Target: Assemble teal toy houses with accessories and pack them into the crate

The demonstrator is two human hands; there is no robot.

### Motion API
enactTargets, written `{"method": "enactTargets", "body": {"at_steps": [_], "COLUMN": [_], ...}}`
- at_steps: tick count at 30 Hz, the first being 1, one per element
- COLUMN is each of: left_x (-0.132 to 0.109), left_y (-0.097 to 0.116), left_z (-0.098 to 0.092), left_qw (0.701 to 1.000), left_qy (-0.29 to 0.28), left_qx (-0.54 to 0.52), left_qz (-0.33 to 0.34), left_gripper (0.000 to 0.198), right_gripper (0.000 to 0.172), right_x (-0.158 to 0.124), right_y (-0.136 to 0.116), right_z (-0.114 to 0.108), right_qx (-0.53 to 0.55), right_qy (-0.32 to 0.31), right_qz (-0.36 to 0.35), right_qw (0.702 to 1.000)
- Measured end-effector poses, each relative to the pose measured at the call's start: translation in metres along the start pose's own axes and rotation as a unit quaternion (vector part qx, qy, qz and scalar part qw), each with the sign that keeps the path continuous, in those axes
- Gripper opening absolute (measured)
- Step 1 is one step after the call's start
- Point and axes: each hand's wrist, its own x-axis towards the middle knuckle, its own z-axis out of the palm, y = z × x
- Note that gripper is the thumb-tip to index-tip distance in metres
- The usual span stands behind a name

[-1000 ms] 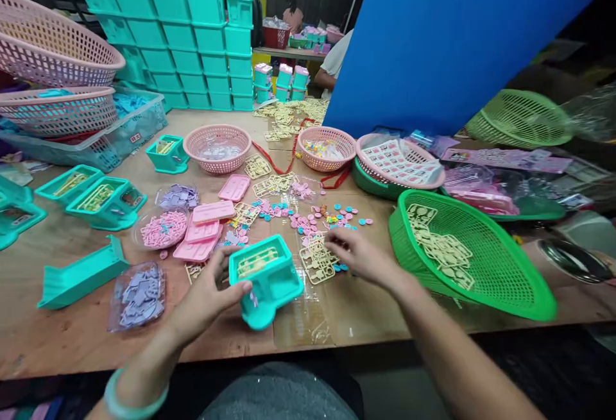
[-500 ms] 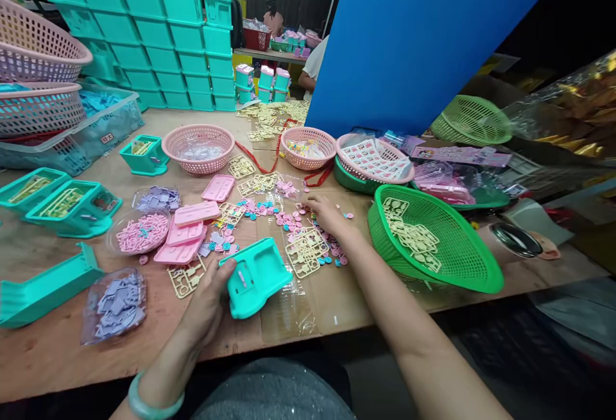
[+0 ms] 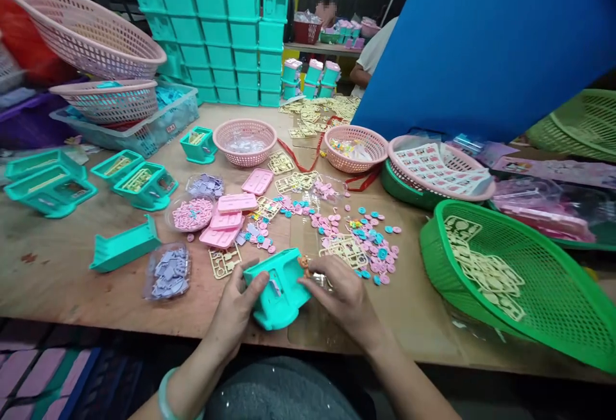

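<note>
Teal box (image 3: 279, 292) (tilted) in left hand (image 3: 235, 311)

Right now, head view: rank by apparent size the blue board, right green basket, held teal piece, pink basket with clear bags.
1. blue board
2. green basket
3-4. teal piece and pink basket: these look about alike. The teal piece is much nearer the camera, so I won't rank them.

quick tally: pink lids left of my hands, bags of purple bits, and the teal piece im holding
pink lids: 4
bags of purple pieces: 2
teal toy piece, held: 1
total: 7
</note>
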Motion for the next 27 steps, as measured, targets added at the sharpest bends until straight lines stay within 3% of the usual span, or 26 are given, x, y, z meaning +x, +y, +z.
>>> {"method": "enactTargets", "body": {"at_steps": [6,10,16,19,22,24,27], "left_x": [0.000,-0.001,0.007,0.010,0.008,0.005,0.000], "left_y": [0.007,0.016,0.033,0.042,0.046,0.047,0.049], "left_z": [-0.009,-0.022,-0.046,-0.055,-0.057,-0.057,-0.062], "left_qw": [0.999,0.999,0.990,0.988,0.988,0.987,0.986], "left_qy": [0.018,0.018,0.099,0.110,0.111,0.109,0.111], "left_qx": [-0.002,0.000,-0.021,-0.038,-0.051,-0.064,-0.080], "left_qz": [0.030,0.048,0.099,0.097,0.099,0.096,0.091], "left_gripper": [0.073,0.071,0.070,0.069,0.068,0.067,0.067], "right_gripper": [0.006,0.012,0.017,0.013,0.014,0.018,0.014], "right_x": [0.014,0.030,0.062,0.123,0.220,0.286,0.358], "right_y": [0.006,-0.004,-0.022,-0.003,0.028,0.049,0.073], "right_z": [0.022,0.028,0.041,0.056,0.085,0.111,0.146], "right_qx": [0.010,0.097,0.129,0.126,0.010,-0.094,-0.122], "right_qy": [-0.027,-0.097,-0.131,-0.110,-0.044,-0.062,-0.085], "right_qz": [-0.043,-0.016,0.021,0.020,0.031,0.075,0.111], "right_qw": [0.999,0.990,0.983,0.986,0.999,0.991,0.983]}}
